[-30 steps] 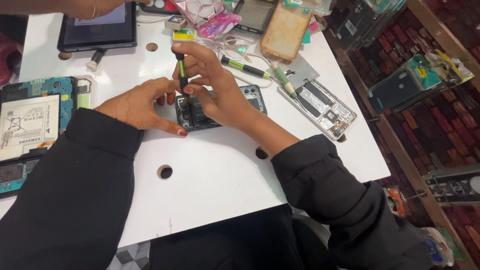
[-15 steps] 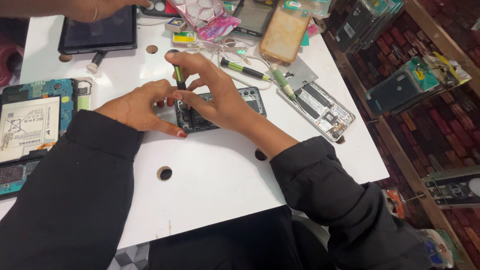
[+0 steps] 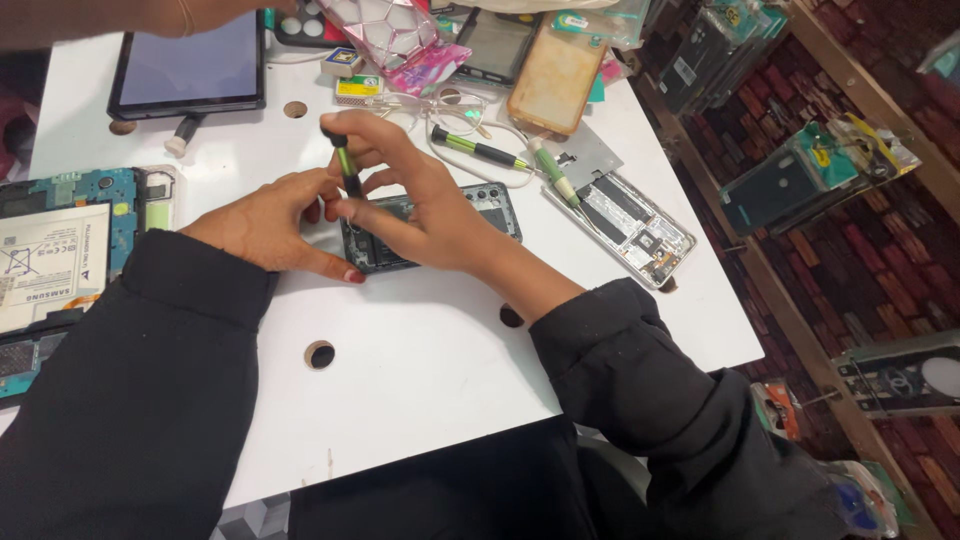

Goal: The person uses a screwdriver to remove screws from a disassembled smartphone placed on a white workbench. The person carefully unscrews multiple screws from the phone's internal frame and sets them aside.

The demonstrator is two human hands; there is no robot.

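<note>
Right hand [image 3: 420,205] grasps the slim green-and-black screwdriver [image 3: 347,168] upright over the opened dark phone [image 3: 430,225]; left hand [image 3: 270,220], at nine o'clock, presses it down with loose fingers—best kept vertical.

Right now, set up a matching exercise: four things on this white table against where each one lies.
Things:
1. tablet with dark screen
2. screwdriver
3. opened phone
4. dark phone

Places:
A. pinched in the right hand
B. far left of the table
C. under both hands, steadied by the left hand
D. right of the hands, near the table's edge

Pairs: 1-B, 2-A, 3-D, 4-C
</note>
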